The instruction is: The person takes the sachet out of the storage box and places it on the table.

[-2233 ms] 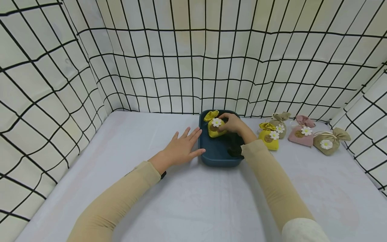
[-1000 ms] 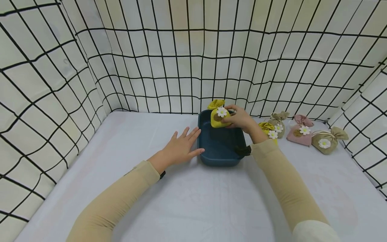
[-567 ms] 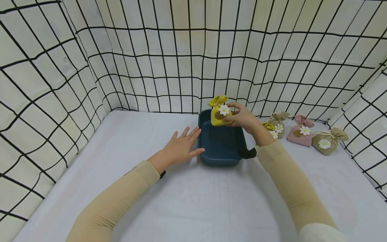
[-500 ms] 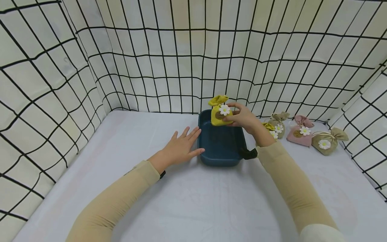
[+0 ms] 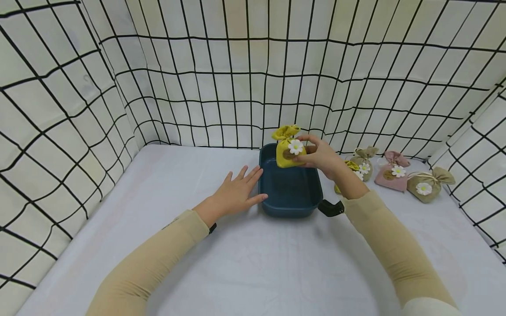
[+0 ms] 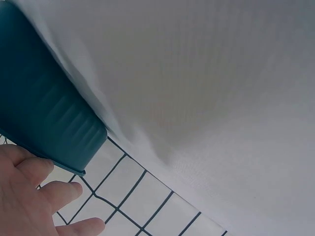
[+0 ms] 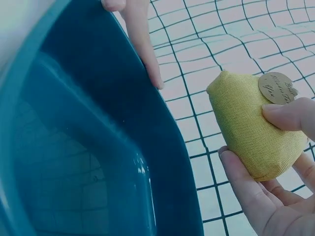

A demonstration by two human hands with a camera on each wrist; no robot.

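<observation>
My right hand [image 5: 324, 157] pinches a yellow drawstring sachet [image 5: 283, 158] by its side, above the far end of a dark blue plastic basin [image 5: 290, 212]. The sachet has a white flower and a round brown tag; in the right wrist view the thumb and fingers [image 7: 246, 189] grip its yellow cloth body [image 7: 246, 123]. My left hand [image 5: 235, 193] lies with fingers spread at the basin's left side, fingertips touching or very near the rim. The left wrist view catches this hand [image 6: 29, 196] beside the basin's outer wall [image 6: 54, 108].
Right of the basin sit another yellow sachet [image 5: 351, 165], partly hidden by my right arm, a tan one [image 5: 361, 159], a pink one [image 5: 389, 180] and a second tan one [image 5: 424, 188]. Black grid netting [image 5: 237, 102] with pale cloth behind it borders the white surface [image 5: 178, 175].
From inside the basin, my right hand has lifted the yellow sachet to above its far rim, then lowered it slightly. The right forearm has swung rightward. The left hand stays put.
</observation>
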